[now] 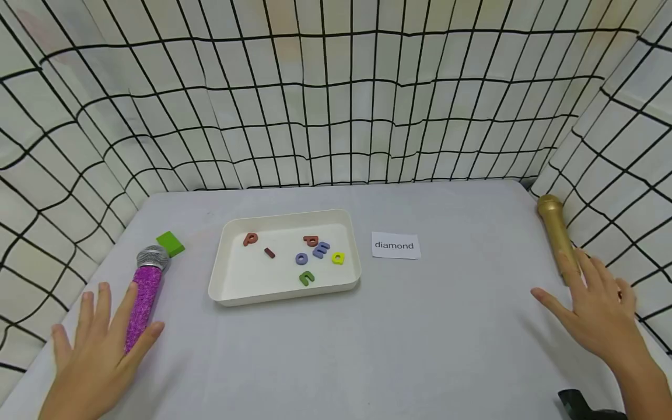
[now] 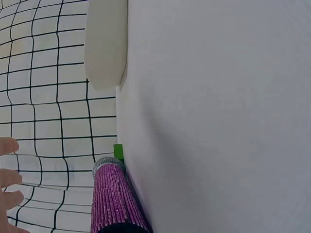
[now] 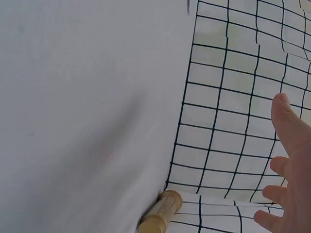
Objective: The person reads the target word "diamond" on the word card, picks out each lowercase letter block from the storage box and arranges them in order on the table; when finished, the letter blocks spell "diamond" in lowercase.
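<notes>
My left hand (image 1: 97, 356) is spread with straight fingers over the left side of the table, next to a microphone with a purple glittery handle (image 1: 143, 300). In the left wrist view the microphone (image 2: 114, 194) lies apart from the fingertips. On the right, my right hand (image 1: 601, 309) hovers with fingers extended near a gold, rod-like object (image 1: 553, 230), which it partly covers in the head view. Nothing is held by either hand. A white tray (image 1: 283, 291) in the middle contains several small coloured letters, among them a yellow one (image 1: 338, 258) and a green one (image 1: 307, 278).
A white card (image 1: 396, 245) printed "diamond" lies right of the tray. Behind the microphone head is a green block (image 1: 170, 244). A black object (image 1: 583, 405) sits at the front right edge. White walls with a black grid surround the table (image 1: 420, 344).
</notes>
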Demonstrator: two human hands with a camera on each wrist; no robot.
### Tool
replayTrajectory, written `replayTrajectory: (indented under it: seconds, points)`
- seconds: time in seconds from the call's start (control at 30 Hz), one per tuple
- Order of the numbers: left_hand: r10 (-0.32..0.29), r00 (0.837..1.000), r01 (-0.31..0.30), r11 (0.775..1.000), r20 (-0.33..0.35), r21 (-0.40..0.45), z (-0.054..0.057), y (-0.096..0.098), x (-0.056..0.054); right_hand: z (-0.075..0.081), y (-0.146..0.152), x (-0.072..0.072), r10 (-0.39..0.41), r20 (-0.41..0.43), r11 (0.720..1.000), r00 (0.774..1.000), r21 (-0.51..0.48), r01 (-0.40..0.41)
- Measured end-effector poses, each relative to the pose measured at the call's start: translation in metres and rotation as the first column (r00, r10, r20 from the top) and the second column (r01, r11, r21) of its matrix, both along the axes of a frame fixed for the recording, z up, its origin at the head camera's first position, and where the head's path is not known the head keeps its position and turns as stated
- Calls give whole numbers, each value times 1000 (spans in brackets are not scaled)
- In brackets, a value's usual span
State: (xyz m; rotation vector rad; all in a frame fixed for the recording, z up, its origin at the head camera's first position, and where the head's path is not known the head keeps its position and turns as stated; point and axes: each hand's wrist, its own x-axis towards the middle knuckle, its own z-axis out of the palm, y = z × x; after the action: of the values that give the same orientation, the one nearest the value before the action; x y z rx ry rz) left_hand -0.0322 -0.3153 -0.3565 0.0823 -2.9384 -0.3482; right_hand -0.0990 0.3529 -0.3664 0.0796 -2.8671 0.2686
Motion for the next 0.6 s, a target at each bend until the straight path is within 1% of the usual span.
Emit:
replayTrajectory:
  seconds: [0.1,0.2,0.3,0.37,0.43,0.47,0.53,0.6]
  points:
    - [-27,999,28,999,-20,22,4,3,-3,3,-8,-5,46,-2,999,999,-28,-46]
    - [-64,997,66,997,-36,42,7,7,-9,5,-17,-13,99,-18,994,995,-48,-100]
    - [-91,995,93,994,-36,56,7,10,-15,7,-29,-23,160,-44,985,986,-57,-162]
    - [-125,990,130,987,-60,90,7,12,-21,10,-39,-30,202,-70,976,977,-64,-207]
    - [-166,983,176,971,-73,162,5,13,-27,12,-50,-38,233,-92,969,968,-67,-240]
    - [-188,979,200,957,-76,210,4,14,-29,13,-55,-42,248,-103,965,963,-65,-255]
    - [-226,972,236,922,-69,308,4,16,-35,14,-65,-49,272,-124,956,954,-75,-283]
    - [-236,971,225,887,-21,403,4,19,-40,14,-75,-56,286,-136,949,949,-95,-300]
